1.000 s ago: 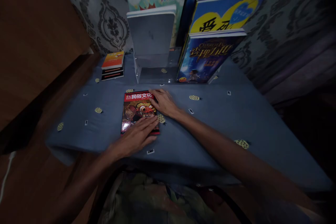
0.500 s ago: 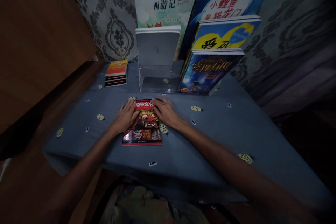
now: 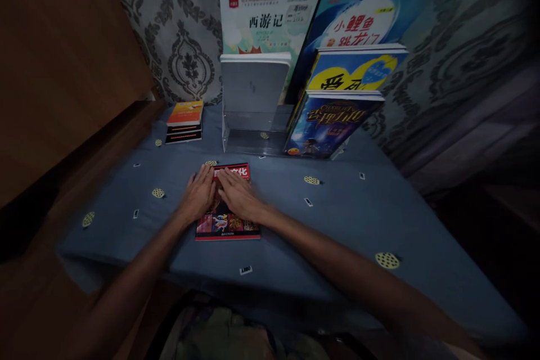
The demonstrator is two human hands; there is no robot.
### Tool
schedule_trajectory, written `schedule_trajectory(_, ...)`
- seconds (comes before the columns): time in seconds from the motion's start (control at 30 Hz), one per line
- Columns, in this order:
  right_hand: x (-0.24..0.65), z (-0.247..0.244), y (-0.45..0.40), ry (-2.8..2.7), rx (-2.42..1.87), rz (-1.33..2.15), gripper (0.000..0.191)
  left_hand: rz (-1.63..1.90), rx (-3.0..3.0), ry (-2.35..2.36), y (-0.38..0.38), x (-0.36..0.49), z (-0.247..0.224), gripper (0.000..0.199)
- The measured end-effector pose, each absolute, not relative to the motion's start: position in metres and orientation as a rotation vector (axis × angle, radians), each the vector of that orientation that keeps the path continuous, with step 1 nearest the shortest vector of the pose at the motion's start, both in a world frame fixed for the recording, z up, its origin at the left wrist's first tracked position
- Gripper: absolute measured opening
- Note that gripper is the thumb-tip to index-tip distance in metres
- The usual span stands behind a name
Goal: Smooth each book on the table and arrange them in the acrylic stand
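A red and black book (image 3: 228,226) lies flat and closed on the blue tablecloth, with small pictures along the lower part of its cover. My left hand (image 3: 199,194) rests flat along the book's left edge, fingers stretched away from me. Across the middle of the cover lies my right hand (image 3: 238,194), flat with fingers extended, hiding most of the large picture and part of the title. Neither hand grips the book; both press on it from above.
Behind the book stands a clear acrylic rack (image 3: 253,143) with several upright books, among them a grey one (image 3: 255,87) and a dark blue one (image 3: 327,126). A small stack of books (image 3: 184,115) lies at the back left. A wooden panel (image 3: 71,67) borders the left side.
My right hand has slid left from the book's right edge onto the middle of its cover. My left hand stays at the left edge. The view has tilted up slightly.
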State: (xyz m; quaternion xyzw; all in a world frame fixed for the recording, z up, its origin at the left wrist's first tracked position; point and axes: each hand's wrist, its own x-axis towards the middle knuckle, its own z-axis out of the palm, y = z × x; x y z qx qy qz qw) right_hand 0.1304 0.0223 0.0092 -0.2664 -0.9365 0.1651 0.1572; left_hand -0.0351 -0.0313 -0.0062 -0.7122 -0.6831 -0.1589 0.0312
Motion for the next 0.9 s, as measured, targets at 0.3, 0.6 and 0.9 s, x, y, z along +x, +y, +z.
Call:
schedule_trajectory(0.3,0.145,0.007,0.042,-2.579,-1.033,0.426,0.063,-0.447,-2.166,-2.129,-0.032,-0.031,-0.004,0.052)
schedule_trajectory(0.6,0.164,0.012,0.031,-2.574,-1.173,0.469,0.066,-0.384,-2.138,-2.152,-0.033,-0.028,0.0,0.051)
schedule_trajectory(0.9,0.181,0.001,0.011,-2.577,-1.085,0.431,0.067,-0.414,-2.077,-2.209,-0.034,-0.024,0.002,0.05)
